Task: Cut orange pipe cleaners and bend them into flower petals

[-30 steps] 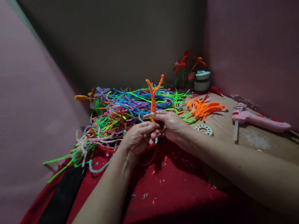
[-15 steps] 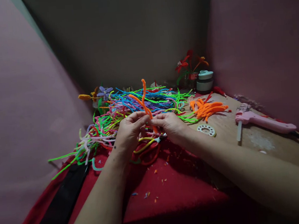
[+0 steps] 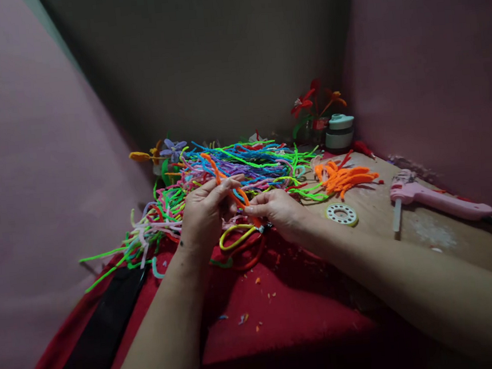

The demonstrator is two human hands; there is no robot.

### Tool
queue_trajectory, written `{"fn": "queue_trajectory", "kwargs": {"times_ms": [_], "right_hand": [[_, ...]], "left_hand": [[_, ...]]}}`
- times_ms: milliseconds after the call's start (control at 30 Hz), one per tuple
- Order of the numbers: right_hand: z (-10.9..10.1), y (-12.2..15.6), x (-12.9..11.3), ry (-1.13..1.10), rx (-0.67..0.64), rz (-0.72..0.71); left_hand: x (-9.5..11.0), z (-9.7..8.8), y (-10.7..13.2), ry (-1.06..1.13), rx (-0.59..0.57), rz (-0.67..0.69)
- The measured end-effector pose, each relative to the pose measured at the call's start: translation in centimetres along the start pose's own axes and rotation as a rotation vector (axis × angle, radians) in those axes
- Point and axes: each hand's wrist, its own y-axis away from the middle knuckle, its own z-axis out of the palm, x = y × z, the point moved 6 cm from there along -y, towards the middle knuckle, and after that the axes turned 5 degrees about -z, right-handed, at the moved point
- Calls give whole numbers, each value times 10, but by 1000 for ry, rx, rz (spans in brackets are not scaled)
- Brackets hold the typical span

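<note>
My left hand (image 3: 203,214) and my right hand (image 3: 276,209) meet over the red cloth (image 3: 291,307), both pinching one orange pipe cleaner (image 3: 229,189). The cleaner is bent and leans to the left, its free end across my left fingers. Just below my hands lie scissors with yellow and red handles (image 3: 237,240). Behind them spreads a big heap of mixed-colour pipe cleaners (image 3: 227,172).
A bundle of cut orange pieces (image 3: 343,177) lies right of the heap, with a white ring-shaped disc (image 3: 341,214) in front. A pink glue gun (image 3: 439,202) rests on the wooden board at right. Pipe-cleaner flowers (image 3: 314,101) and a small round container (image 3: 339,131) stand at the back.
The orange pipe cleaner stood upright a second ago; it has been bent down and to the left. My left hand has moved up around it. The scissors have come into view below.
</note>
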Motion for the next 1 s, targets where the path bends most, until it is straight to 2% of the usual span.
{"fn": "queue_trajectory", "kwargs": {"times_ms": [67,200,267,433,733,867,1000], "right_hand": [[-1,0,0,-4,-3,15],[-4,-4,1,-57,-19,60],[-5,-6,1,-83,-35,78],[-3,-7,3,-60,-114,102],[-5,-10,7,-59,-195,127],[-3,-10,2,55,-231,78],[-5,-9,-3,133,-202,62]], "left_hand": [[3,-2,1,-58,-17,23],[1,4,1,-276,-210,-18],[0,5,0,-428,-261,5],[7,4,-2,-609,-247,204],[6,2,3,-634,-370,54],[4,-1,2,-617,-308,45],[3,-2,1,-655,-270,116]]}}
